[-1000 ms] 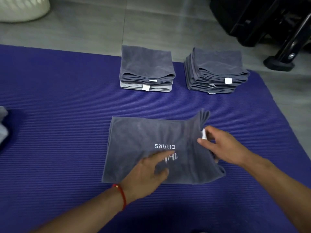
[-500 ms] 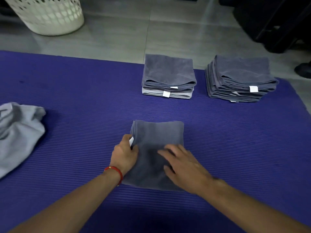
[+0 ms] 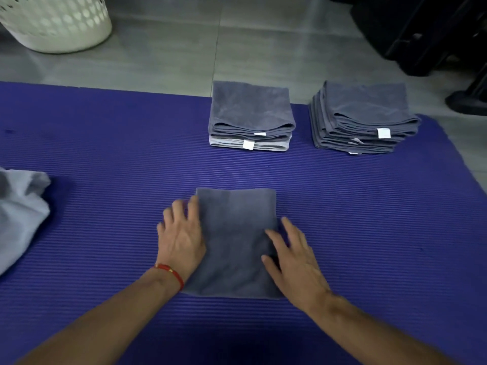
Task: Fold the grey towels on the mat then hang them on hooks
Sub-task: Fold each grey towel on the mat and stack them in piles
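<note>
Head view, the only one: a folded grey towel [image 3: 235,241] is laid flat mid-mat [image 3: 105,159], flanked by both hands. The left hand [image 3: 181,234] is pressed flat along its left edge, fingers straight, though they're a bit blurred. The right hand [image 3: 291,255] is rested flat over the right edge, fingers spread, nothing gripped. Edges should probably be squared and creases smoothed outward before it's lifted. Two folded stacks [image 3: 251,119] [image 3: 365,119] are parked at the far edge, an unfolded pale towel [image 3: 21,214] is left waiting, a white basket [image 3: 55,22] is beyond. No hooks are seen.
</note>
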The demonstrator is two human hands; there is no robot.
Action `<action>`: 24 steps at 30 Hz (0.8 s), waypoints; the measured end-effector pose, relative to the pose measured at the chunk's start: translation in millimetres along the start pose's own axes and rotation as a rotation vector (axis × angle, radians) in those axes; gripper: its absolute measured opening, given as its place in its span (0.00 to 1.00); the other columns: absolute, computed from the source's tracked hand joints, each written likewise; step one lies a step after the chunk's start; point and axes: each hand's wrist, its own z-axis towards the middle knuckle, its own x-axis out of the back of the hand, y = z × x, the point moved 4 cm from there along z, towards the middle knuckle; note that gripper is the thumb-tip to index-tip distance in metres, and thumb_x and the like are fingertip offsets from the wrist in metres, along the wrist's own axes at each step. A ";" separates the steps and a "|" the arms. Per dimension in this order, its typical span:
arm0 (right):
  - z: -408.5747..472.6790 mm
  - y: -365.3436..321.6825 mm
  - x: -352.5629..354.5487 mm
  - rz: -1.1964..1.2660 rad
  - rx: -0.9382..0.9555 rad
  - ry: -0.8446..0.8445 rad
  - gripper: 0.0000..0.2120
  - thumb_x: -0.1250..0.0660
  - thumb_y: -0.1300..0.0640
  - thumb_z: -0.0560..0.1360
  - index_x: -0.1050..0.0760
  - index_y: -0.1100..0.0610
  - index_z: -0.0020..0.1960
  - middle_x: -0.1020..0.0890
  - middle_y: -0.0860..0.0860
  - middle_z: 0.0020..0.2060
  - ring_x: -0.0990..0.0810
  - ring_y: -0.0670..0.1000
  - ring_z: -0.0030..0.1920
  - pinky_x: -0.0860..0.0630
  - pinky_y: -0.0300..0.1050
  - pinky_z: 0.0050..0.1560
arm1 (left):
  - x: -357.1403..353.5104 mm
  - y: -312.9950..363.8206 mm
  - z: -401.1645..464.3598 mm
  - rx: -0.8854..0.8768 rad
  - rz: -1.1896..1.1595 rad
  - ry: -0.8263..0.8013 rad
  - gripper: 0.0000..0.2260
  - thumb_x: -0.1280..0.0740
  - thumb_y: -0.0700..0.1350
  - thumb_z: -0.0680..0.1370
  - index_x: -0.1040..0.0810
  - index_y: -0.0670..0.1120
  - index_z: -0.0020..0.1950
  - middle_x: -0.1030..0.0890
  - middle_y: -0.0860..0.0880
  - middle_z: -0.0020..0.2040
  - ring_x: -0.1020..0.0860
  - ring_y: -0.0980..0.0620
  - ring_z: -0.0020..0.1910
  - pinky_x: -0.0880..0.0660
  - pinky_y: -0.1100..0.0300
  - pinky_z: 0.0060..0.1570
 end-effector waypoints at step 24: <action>-42.4 -19.5 -19.0 0.683 -0.604 -0.079 0.17 0.26 0.42 0.71 0.25 0.50 0.53 0.17 0.43 0.46 0.18 0.42 0.47 0.19 0.42 0.48 | -20.7 49.9 121.9 -0.329 0.244 -0.608 0.33 0.24 0.53 0.72 0.33 0.48 0.73 0.28 0.45 0.68 0.27 0.42 0.67 0.29 0.43 0.66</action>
